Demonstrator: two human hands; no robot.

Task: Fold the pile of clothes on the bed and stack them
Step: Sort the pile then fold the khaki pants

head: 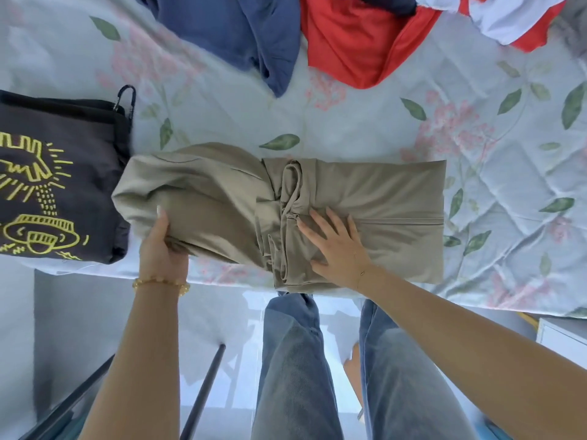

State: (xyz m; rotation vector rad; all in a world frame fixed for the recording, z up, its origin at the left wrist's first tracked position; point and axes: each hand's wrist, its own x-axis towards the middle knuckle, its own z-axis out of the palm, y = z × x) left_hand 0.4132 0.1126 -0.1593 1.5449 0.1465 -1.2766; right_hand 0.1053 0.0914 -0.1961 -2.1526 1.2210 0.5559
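A tan hoodie (374, 204) lies half folded near the edge of the bed (349, 122). The left hand (163, 246) grips its puffy left end. The right hand (336, 246) presses flat on its middle, fingers straight. A folded black shirt (60, 185) sits just beside it.

Beyond the khaki garment (286, 211), the navy garment (235, 33), the red garment (359, 42) and a white cloth (514, 17) were cut off by the top edge. Left of the khaki garment, the black printed garment (57, 176) ran off the left edge. The left hand (163, 246) hid its fingers under the khaki fold, only the thumb showing.
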